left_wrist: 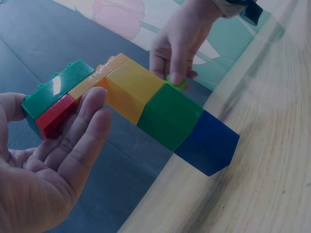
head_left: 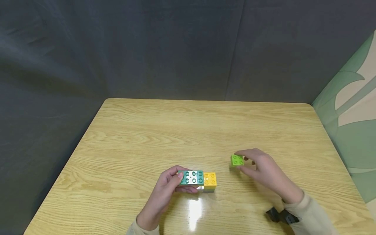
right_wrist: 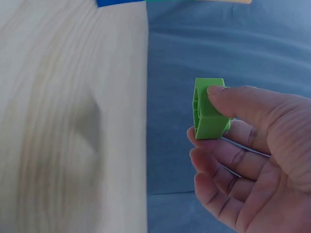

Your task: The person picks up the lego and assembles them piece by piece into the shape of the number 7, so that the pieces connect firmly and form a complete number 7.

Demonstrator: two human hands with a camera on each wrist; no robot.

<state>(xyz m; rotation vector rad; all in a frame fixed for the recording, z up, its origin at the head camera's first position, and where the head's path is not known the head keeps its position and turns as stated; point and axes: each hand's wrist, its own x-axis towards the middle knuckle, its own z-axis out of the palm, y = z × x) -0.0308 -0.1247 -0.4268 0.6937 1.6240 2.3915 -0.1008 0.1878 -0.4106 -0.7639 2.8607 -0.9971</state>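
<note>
My left hand (head_left: 167,184) grips one end of a joined toy brick build, its thumb on top of a teal-green brick (head_left: 192,178). Below that lies a red brick (left_wrist: 56,116), seen in the left wrist view. At the build's other end a yellow brick (head_left: 210,179) tops a column, with a green brick (left_wrist: 170,116) and a blue brick (left_wrist: 206,143) under it. Whether the blue one touches the table cannot be told. To the right, my right hand (head_left: 264,168) pinches a small lime-green brick (head_left: 237,160) between thumb and fingers, apart from the build and above the table.
The wooden table (head_left: 141,130) extends around both hands. Dark cloth (head_left: 176,49) hangs behind it and on the left. A leaf-patterned cloth (head_left: 352,137) borders the right side. A black strap (head_left: 282,216) sits at the right sleeve.
</note>
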